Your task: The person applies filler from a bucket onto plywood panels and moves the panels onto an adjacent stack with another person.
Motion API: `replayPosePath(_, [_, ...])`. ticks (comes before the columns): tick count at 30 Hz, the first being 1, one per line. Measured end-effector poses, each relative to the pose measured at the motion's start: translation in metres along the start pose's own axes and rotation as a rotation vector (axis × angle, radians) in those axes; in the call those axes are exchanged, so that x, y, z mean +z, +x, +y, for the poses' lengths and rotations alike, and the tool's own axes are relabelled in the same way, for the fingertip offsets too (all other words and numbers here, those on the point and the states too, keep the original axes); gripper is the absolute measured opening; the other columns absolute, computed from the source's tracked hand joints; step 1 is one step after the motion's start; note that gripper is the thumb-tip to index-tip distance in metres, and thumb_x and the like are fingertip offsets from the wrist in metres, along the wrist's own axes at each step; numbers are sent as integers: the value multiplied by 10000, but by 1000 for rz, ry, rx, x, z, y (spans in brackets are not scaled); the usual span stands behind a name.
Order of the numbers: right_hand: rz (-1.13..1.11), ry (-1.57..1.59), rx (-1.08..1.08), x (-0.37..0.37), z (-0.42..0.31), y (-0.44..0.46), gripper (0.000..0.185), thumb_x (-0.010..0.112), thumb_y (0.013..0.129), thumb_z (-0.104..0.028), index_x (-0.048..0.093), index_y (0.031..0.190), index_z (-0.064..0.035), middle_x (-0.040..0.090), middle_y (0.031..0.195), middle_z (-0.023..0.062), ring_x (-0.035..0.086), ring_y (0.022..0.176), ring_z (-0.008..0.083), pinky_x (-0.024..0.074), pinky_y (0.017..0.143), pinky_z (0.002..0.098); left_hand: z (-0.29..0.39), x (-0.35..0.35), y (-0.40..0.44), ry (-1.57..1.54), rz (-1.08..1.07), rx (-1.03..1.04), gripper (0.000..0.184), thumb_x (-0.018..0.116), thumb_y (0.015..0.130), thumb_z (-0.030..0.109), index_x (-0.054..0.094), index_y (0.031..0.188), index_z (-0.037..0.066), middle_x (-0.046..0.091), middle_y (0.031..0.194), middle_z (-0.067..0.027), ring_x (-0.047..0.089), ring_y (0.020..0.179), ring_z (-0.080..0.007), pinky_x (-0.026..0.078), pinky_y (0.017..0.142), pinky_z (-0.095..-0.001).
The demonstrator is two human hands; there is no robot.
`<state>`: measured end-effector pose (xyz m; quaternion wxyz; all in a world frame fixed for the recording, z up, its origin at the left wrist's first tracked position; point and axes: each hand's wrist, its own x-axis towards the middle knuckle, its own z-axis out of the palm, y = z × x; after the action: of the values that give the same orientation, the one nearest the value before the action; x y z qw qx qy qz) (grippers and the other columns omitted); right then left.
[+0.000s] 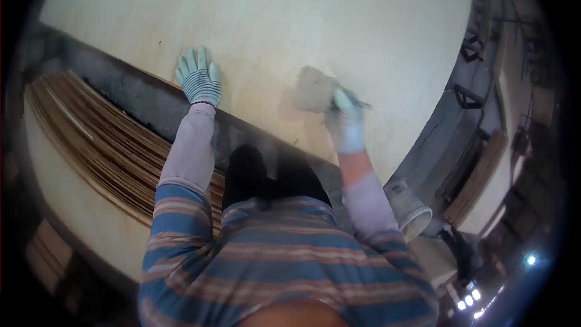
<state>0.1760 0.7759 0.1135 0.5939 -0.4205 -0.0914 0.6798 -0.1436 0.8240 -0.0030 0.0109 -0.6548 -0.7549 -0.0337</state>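
Note:
A large pale wooden sheet (pixel 260 18) lies flat in front of me. My left hand (pixel 200 79), in a pale glove with dark stripes, rests on the sheet near its close edge, fingers spread and holding nothing. My right hand (pixel 346 122), also gloved and smeared by motion, is closed on a broad flat scraper (pixel 313 89). The scraper's wide greyish blade points left over the sheet's surface, where a faint darker patch shows beside it. Blur hides whether the blade touches the wood all along its edge.
A stack of thin wooden sheets (pixel 97 133) stands on the left, close to my side. A whitish bucket (pixel 414 213) is below my right arm. Farther right are another stack of boards (pixel 478 175) and dark metal brackets (pixel 469 97).

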Motion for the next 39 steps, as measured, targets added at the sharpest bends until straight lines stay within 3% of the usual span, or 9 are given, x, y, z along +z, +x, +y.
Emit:
replayPosePath(2, [72, -1011, -122, -22, 34, 45, 263, 644, 863, -86, 628, 1099, 27, 668, 1019, 83, 629, 861, 131, 512, 769, 256, 1, -6, 0, 8, -37, -4, 572, 448, 909, 368, 343, 1435, 169, 294, 1480, -169, 233, 1353, -430, 158, 1095, -572])
replayPosePath(9, [-316, -1818, -209, 21, 58, 45, 279, 587, 853, -21, 624, 1129, -34, 672, 1050, 122, 648, 967, 215, 516, 839, 318, 3, -9, 11, -58, -113, -6, 626, 466, 884, 373, 315, 1445, 141, 257, 1492, -191, 190, 1365, -461, 106, 1103, -597])
replayPosePath(14, [313, -1711, -770, 59, 204, -76, 272, 571, 837, 12, 631, 1093, -59, 663, 1002, 158, 658, 929, 284, 521, 839, 351, -12, -15, 15, -45, -249, 81, 622, 443, 896, 346, 283, 1452, 117, 251, 1483, -212, 197, 1360, -460, 116, 1096, -599])
replayPosePath(18, [351, -1642, -530, 89, 250, -77, 236, 593, 853, -59, 656, 1079, -38, 670, 1039, 150, 664, 891, 276, 523, 826, 343, -84, -10, 96, -322, -255, 770, 606, 495, 862, 340, 360, 1414, 133, 320, 1459, -166, 269, 1357, -366, 225, 1093, -513])
replayPosePath(22, [567, -993, -212, 172, 158, 13, 253, 602, 897, -192, 673, 1041, 4, 690, 992, 95, 642, 914, 184, 500, 864, 329, -154, -10, 253, 16, -50, 206, 548, 509, 851, 380, 453, 1341, 144, 404, 1407, -117, 369, 1289, -325, 281, 1050, -495])
replayPosePath(26, [68, -108, -353, 198, 37, 193, 351, 593, 904, -220, 595, 1195, -23, 626, 1176, 99, 588, 1055, 175, 468, 909, 315, -165, -20, 301, 118, -69, -88, 543, 412, 933, 372, 368, 1418, 133, 322, 1472, -153, 283, 1351, -357, 220, 1096, -477])
replayPosePath(29, [250, -260, -306, 119, -28, 365, 369, 555, 901, -231, 586, 1208, -29, 634, 1168, 97, 602, 1034, 202, 486, 867, 337, -171, -4, 299, 107, -11, -42, 561, 412, 936, 359, 337, 1438, 120, 304, 1482, -162, 277, 1348, -386, 196, 1102, -501])
replayPosePath(32, [569, -1709, -521, 129, -102, 450, 310, 564, 876, -239, 678, 1049, -8, 693, 992, 124, 649, 901, 229, 501, 823, 314, -179, 10, 295, 53, -25, -70, 578, 463, 909, 353, 353, 1428, 121, 300, 1478, -174, 259, 1355, -400, 168, 1104, -531])
replayPosePath(39, [32, -1650, -87, 155, -15, 339, 337, 599, 887, -266, 653, 1122, -31, 674, 1053, 149, 653, 938, 217, 501, 838, 288, -174, -4, 297, 68, -61, -51, 568, 472, 904, 352, 363, 1410, 116, 296, 1475, -183, 287, 1334, -418, 217, 1078, -545])
